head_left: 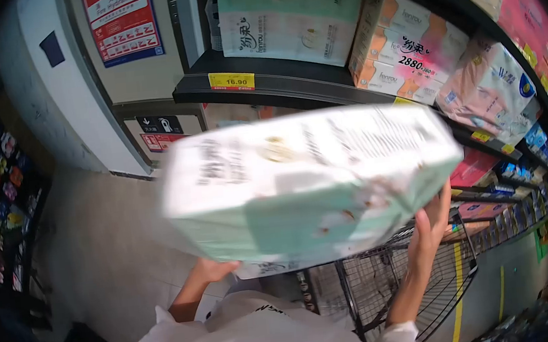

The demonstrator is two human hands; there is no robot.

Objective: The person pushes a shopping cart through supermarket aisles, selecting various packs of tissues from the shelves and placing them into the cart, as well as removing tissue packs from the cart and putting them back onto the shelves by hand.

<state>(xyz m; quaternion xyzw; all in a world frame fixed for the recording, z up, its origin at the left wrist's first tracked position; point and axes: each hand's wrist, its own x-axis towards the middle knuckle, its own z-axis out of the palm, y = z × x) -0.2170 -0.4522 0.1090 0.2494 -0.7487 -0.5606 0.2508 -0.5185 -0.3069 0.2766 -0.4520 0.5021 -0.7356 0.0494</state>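
Observation:
A large white and pale green pack of tissues [303,194] is held up before my chest, tilted and blurred, with print along its white side and a floral picture on the green. My left hand [216,269] grips its lower left edge; most of those fingers are hidden under the pack. At the right end, my right hand [431,221] is closed around the corner, its thumb in front. Behind the pack, a similar green and white tissue pack [288,19] stands on the black shelf [278,80].
A metal shopping cart [425,275] stands below, right of my body. More tissue packs, including an orange and white bundle [404,47], line the shelves to the right. A yellow price tag [232,82] is on the shelf edge. A fire hydrant cabinet [128,26] is at the upper left.

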